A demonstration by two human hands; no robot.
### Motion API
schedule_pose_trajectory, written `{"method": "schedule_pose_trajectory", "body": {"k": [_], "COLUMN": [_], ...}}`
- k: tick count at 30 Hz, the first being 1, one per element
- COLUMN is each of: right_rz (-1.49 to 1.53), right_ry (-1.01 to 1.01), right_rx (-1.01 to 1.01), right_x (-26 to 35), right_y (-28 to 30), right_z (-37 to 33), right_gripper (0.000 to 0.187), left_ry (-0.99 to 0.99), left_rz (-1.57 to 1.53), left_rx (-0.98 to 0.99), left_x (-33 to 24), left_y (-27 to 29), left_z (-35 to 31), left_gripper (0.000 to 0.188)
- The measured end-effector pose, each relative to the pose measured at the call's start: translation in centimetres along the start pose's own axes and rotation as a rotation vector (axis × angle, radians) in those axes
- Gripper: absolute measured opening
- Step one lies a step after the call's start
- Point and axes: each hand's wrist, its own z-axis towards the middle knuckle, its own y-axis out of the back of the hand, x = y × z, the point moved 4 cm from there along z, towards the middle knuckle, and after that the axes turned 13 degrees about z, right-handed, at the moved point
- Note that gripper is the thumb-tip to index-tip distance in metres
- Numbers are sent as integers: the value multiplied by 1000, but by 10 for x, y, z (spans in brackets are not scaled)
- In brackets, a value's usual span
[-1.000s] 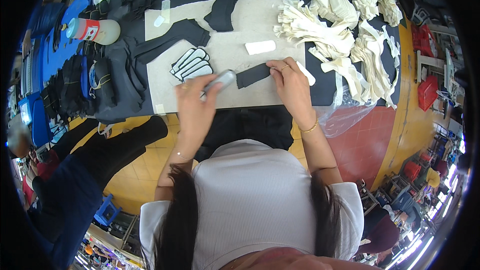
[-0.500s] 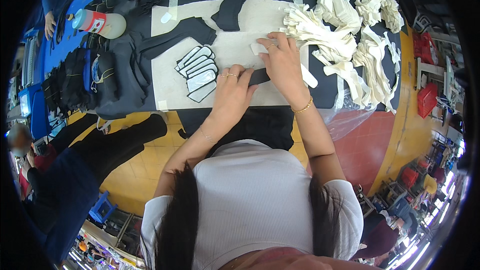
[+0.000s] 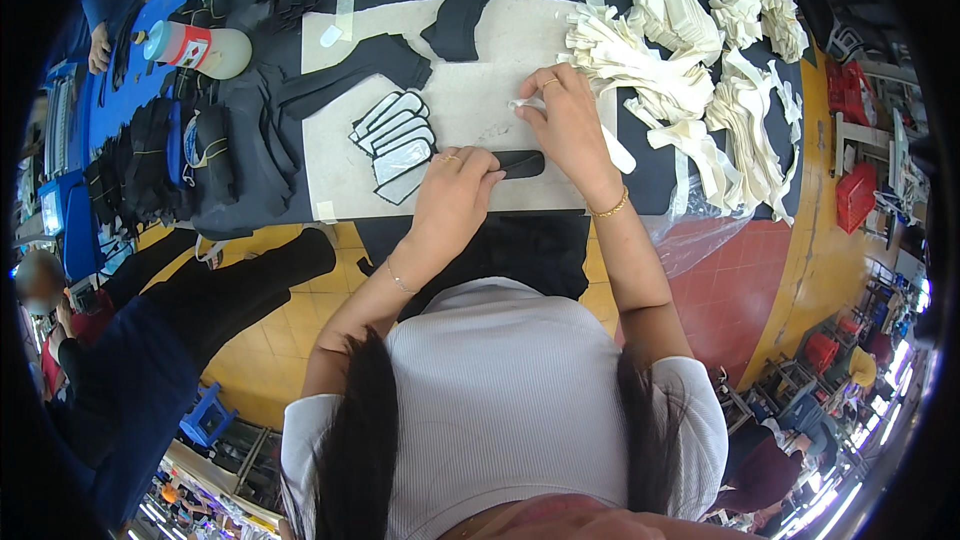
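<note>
My left hand (image 3: 452, 190) is closed on one end of a small dark fabric piece (image 3: 521, 164), whose rounded end points to the right on the pale board (image 3: 480, 90). With thumb and fingertips, my right hand (image 3: 570, 130) pinches a small white piece (image 3: 520, 103) just above the board. Beside its wrist lies a white rounded strip (image 3: 616, 152), partly covered by the hand. Left of my left hand, several white pieces with black edges (image 3: 398, 145) overlap in a fan.
Bunched cream fabric strips (image 3: 680, 80) cover the table's right side. Black fabric pieces (image 3: 365, 70) lie at the board's far left, with dark bundles (image 3: 150, 150) beyond. A bottle (image 3: 205, 50) lies tilted there. A clear plastic bag (image 3: 690, 230) hangs at the near right edge.
The white piece in my right hand has turned and now looks narrower. My left hand has shifted slightly left and nearer, and the dark piece's rounded end now shows.
</note>
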Motion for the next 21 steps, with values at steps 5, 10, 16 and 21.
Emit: {"method": "schedule_pose_trajectory", "body": {"k": [5,10,16,21], "right_rz": [314,431,534,518], "right_ry": [-92,-129,-355,-288], "right_rx": [-34,-188,79,61], "right_x": [6,7,12,17], "right_y": [12,42,25,4], "right_z": [-6,-23,-49,-47], "right_gripper": [18,18,26,27], "left_ry": [327,388,-6,-98], "left_rz": [-310,-219,112,73], "left_rx": [210,213,-52,-2], "left_x": [16,33,16,4], "left_y": [15,17,14,12], "left_z": [13,51,33,-19], "left_gripper": [23,30,32,32]}}
